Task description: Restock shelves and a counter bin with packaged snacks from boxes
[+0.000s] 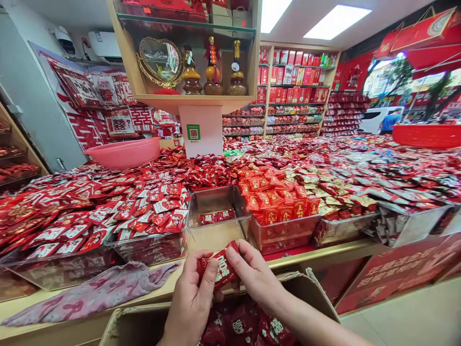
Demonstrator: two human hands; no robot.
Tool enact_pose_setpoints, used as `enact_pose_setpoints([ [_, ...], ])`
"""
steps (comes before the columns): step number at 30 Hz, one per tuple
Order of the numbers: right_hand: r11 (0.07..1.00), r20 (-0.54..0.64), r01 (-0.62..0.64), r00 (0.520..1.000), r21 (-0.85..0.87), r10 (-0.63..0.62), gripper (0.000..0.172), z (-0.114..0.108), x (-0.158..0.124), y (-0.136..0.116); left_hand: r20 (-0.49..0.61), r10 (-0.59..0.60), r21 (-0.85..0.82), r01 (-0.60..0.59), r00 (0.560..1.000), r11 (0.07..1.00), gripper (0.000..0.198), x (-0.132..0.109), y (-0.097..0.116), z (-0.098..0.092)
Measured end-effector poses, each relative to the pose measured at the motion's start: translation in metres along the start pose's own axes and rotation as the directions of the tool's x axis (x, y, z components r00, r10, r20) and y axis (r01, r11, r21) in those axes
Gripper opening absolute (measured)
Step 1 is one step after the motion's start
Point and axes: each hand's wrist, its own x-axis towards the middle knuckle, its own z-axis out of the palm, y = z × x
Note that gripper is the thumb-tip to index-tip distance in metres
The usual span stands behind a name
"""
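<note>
Overall: the shop was bright and evenly lit, and the reds were heavily saturated.
Source: the ceiling light panels [336, 21] were blown out to plain white. Washed-out daylight came through the shop window [396, 77] at far right.
Glare: reflections sat on the heart-shaped mirror [160, 61], the clear plastic bin [216, 206] and the glossy wrappers [273, 192].
Shadows: they were soft and short, and the inside of the cardboard box [144, 327] was darker.
Focus: the left hand [192, 300], right hand [252, 274] and red packet [221, 271] were sharp, while the far shelves [295, 91] looked softer.
Distortion: the wide lens bent the counter [324, 254] edge and stretched the corners.
</note>
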Motion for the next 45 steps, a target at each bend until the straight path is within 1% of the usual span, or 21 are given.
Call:
enact_pose_setpoints([
  [3,0.958,-0.087,0.142,0.982,-0.248,-0.168,0.036,0.002,0.004,0.009,-0.079,0.058,0.071,-0.052,0.995,0.996,0.036,0.003,-0.005,0.001],
  [6,0.903,-0.118,0.173,0.965,-0.392,-0.236,0.038,-0.002,0.004,0.015,-0.133,0.072,0.130,-0.055,0.989,0.990,0.037,0.003,-0.012,0.004],
  [9,0.841,-0.115,0.199,0.949,-0.503,-0.293,0.038,-0.011,0.002,0.021,-0.117,0.070,0.136,-0.053,0.991,0.989,0.033,0.003,-0.016,0.004],
  [12,0.811,-0.027,0.219,0.960,-0.542,-0.278,0.038,-0.022,0.003,0.024,0.003,0.095,0.106,-0.095,0.995,0.990,0.030,0.006,-0.014,-0.001],
  [15,0.835,0.056,0.219,0.974,-0.506,-0.221,0.040,-0.027,0.008,0.023,0.231,-0.004,0.021,-0.001,0.973,1.000,0.042,0.012,-0.010,-0.009],
  [17,0.859,0.026,0.193,0.978,-0.474,-0.205,0.043,-0.027,0.011,0.024,0.363,-0.055,-0.056,0.081,0.930,0.995,0.043,0.016,-0.008,-0.011],
  [19,0.915,-0.046,0.124,0.987,-0.384,-0.153,0.045,-0.024,0.015,0.026,0.411,-0.068,-0.129,0.132,0.909,0.983,0.037,0.020,-0.008,-0.011],
  [21,0.970,-0.139,0.036,0.988,-0.239,-0.070,0.042,-0.022,0.017,0.028,0.371,-0.115,-0.186,0.195,0.921,0.963,0.037,0.022,-0.009,-0.009],
  [23,0.987,-0.212,0.006,0.976,-0.162,-0.041,0.037,-0.020,0.016,0.028,0.280,-0.193,-0.265,0.269,0.940,0.926,0.038,0.023,-0.011,-0.006],
  [25,0.962,-0.214,0.078,0.967,-0.262,-0.136,0.031,-0.018,0.012,0.027,0.185,-0.250,-0.385,0.304,0.951,0.871,0.038,0.024,-0.011,-0.003],
  [27,0.867,-0.112,0.195,0.955,-0.459,-0.274,0.031,-0.014,0.007,0.025,0.136,-0.276,-0.475,0.307,0.951,0.824,0.036,0.024,-0.011,0.000],
  [29,0.746,-0.010,0.286,0.931,-0.601,-0.365,0.031,-0.010,0.002,0.026,0.141,-0.288,-0.500,0.319,0.947,0.805,0.034,0.022,-0.010,0.003],
  [32,0.644,0.032,0.307,0.916,-0.701,-0.401,0.024,-0.001,-0.002,0.028,0.188,-0.273,-0.488,0.331,0.943,0.807,0.033,0.017,-0.008,0.008],
  [35,0.592,0.037,0.271,0.926,-0.759,-0.376,0.016,0.002,-0.003,0.022,0.244,-0.187,-0.404,0.275,0.952,0.872,0.035,0.012,-0.005,0.003],
  [37,0.557,0.064,0.291,0.918,-0.778,-0.391,0.013,0.001,0.004,0.008,0.257,-0.114,-0.250,0.180,0.960,0.952,0.035,0.010,-0.005,-0.012],
  [39,0.483,0.092,0.326,0.890,-0.813,-0.446,0.017,-0.005,0.022,-0.013,0.226,-0.027,0.008,0.026,0.974,1.000,0.031,0.012,-0.008,-0.033],
  [41,0.350,0.109,0.302,0.873,-0.887,-0.475,0.026,-0.011,0.052,-0.035,0.197,0.044,0.333,-0.110,0.979,0.937,0.025,0.015,-0.017,-0.056],
  [42,0.276,0.121,0.257,0.896,-0.926,-0.427,0.030,-0.013,0.071,-0.044,0.189,0.069,0.443,-0.148,0.980,0.884,0.023,0.017,-0.023,-0.065],
  [43,0.207,0.127,0.200,0.939,-0.958,-0.319,0.034,-0.015,0.091,-0.050,0.194,0.082,0.510,-0.172,0.977,0.842,0.021,0.018,-0.030,-0.073],
  [44,0.135,0.133,0.155,0.978,-0.979,-0.160,0.039,-0.015,0.112,-0.054,0.203,0.084,0.558,-0.185,0.976,0.809,0.021,0.019,-0.037,-0.078],
  [45,0.066,0.139,0.137,0.990,-0.988,0.019,0.044,-0.014,0.131,-0.054,0.207,0.096,0.603,-0.204,0.974,0.771,0.021,0.020,-0.044,-0.082],
])
